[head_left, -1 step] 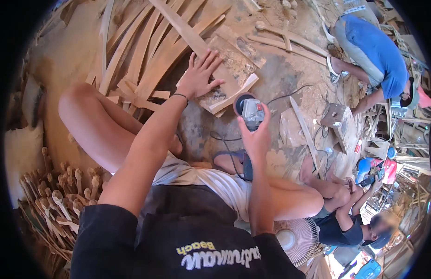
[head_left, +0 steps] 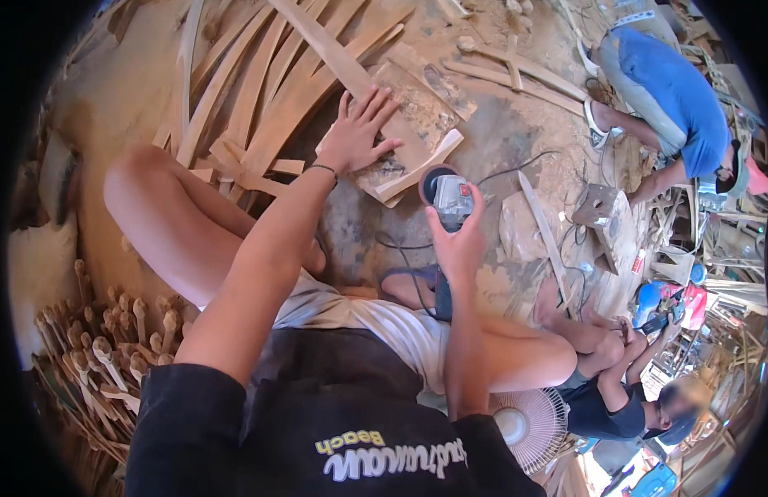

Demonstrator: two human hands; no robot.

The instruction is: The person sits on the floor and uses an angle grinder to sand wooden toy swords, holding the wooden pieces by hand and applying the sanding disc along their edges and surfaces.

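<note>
Grinder at two o'clock, right hand clasping it; left hand, fingers spread, seemingly steadies plank; next needs careful contact.

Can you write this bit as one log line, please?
left hand: spread on plank | right hand: holding grinder | nearby: slats, fan

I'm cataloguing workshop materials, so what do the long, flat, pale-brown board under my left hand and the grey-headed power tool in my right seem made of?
Long, flat, pale-brown board: probably wood, apparently unvarnished, given its matt, tan surface.
Grey-headed power tool: head probably bare metal, judging by its silvery-grey sheen, though grey plastic is possible.
</note>
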